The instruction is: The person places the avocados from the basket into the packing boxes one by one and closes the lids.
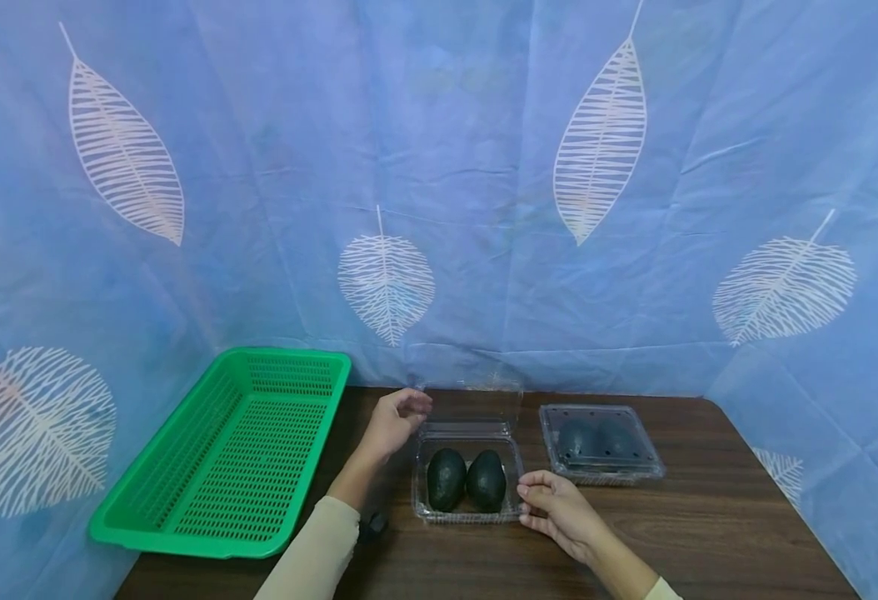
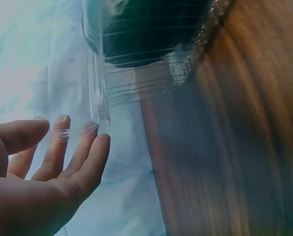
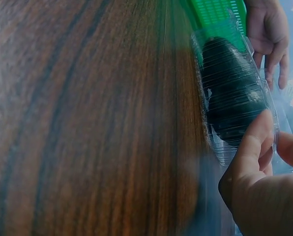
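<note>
Two dark green avocados (image 1: 446,480) lie side by side in a clear plastic clamshell box (image 1: 463,517) on the table. Its hinged lid (image 1: 471,407) stands raised at the back. At the lid's left edge is my left hand (image 1: 401,417); its loosely bent fingers (image 2: 54,156) overlap the clear plastic in the left wrist view, with the thumb apart from them. My right hand (image 1: 557,510) holds the box by its right side, the thumb and fingers at the rim in the right wrist view (image 3: 257,162).
A green perforated plastic basket (image 1: 306,475) stands on the left. To the right sits a second clear box (image 1: 604,462), closed, with dark avocados inside. Behind the brown wooden table (image 1: 716,517) hangs a blue cloth (image 1: 469,283) with white leaf prints.
</note>
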A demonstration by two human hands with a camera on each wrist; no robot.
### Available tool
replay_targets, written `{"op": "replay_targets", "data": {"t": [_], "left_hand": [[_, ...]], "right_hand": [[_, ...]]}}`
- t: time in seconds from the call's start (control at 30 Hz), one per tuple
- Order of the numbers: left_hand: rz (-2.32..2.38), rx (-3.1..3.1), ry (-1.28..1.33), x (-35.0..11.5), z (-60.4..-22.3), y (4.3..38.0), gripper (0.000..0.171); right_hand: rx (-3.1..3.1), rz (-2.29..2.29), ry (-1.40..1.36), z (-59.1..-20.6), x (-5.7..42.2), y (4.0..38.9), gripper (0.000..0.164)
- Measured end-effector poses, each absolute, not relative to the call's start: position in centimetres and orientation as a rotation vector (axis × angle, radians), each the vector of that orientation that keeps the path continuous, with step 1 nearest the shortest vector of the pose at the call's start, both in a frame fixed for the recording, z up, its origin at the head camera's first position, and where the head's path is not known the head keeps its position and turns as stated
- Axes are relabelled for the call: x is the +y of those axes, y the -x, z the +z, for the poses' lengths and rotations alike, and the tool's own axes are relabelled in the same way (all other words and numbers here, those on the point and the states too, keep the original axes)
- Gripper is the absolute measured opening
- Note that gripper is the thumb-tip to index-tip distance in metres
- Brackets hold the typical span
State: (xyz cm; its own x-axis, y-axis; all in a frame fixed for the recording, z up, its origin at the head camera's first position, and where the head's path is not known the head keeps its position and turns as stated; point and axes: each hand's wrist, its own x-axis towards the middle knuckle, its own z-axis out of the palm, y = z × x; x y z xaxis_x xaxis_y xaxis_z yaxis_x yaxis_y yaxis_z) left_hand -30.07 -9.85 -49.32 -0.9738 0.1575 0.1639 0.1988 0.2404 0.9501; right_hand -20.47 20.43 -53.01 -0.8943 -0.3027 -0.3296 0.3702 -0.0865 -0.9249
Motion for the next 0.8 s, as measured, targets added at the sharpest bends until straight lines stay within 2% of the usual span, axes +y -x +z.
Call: {"op": "replay_targets", "data": {"t": [0.23, 0.5, 0.8], "left_hand": [[-1.806, -2.473, 0.437, -10.4, -49.4, 28.8, 0.027], [-1.858, -2.496, 0.392, -10.8, -49.6, 27.4, 0.043], [-1.963, -2.407, 0.321, -10.7, -50.1, 26.2, 0.022]], "right_hand": [[1.705, -2.042, -0.056, -53.1, 20.5, 20.3, 0.023], [1.687, -2.052, -0.049, -53.1, 20.5, 20.4, 0.023], [1.652, -2.059, -0.065, -53.1, 20.6, 20.3, 0.021]]}}
